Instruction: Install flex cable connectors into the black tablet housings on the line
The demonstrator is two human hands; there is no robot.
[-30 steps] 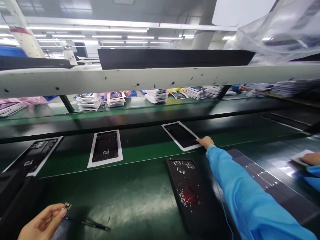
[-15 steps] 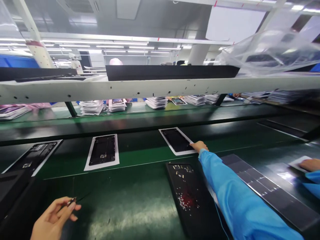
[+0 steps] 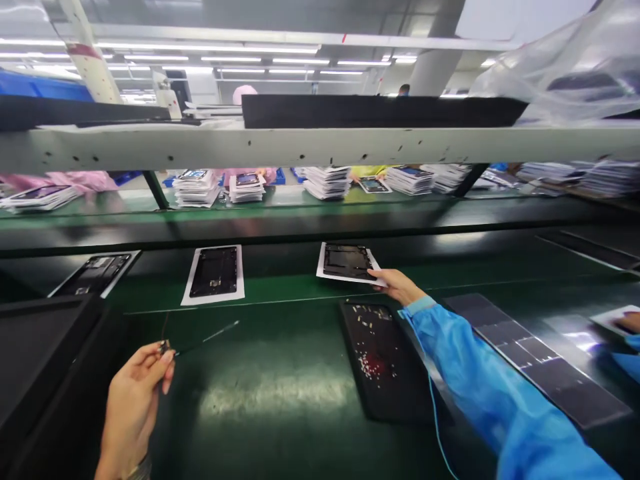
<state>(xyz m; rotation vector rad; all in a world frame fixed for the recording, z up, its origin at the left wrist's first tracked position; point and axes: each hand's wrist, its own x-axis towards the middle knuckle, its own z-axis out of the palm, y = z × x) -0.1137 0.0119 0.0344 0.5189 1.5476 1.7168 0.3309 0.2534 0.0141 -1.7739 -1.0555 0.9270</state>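
Observation:
My left hand [image 3: 137, 393] pinches a small dark part [image 3: 164, 347] with thin wires over the green bench at the lower left. In my right hand [image 3: 400, 287], at the end of a blue sleeve, is the near right corner of a black device housing [image 3: 349, 260] on a white sheet, tilted up a little. Nearer to me lies a black tray [image 3: 395, 393] with small white bits and metallic pieces on it. Another housing [image 3: 215, 272] on white paper rests to the left, and a third [image 3: 94, 275] farther left.
Dark panels [image 3: 535, 353] lie at the right, with another person's hand [image 3: 630, 321] on a white sheet beyond. A black box [image 3: 40, 360] stands at the left. A white rail [image 3: 310, 147] crosses above; stacked devices [image 3: 327, 183] stand behind it.
The view has shifted. My right hand has lifted and turned the housing with its sheet. My left hand has moved up and right with the small part, and its wire now shows more clearly.

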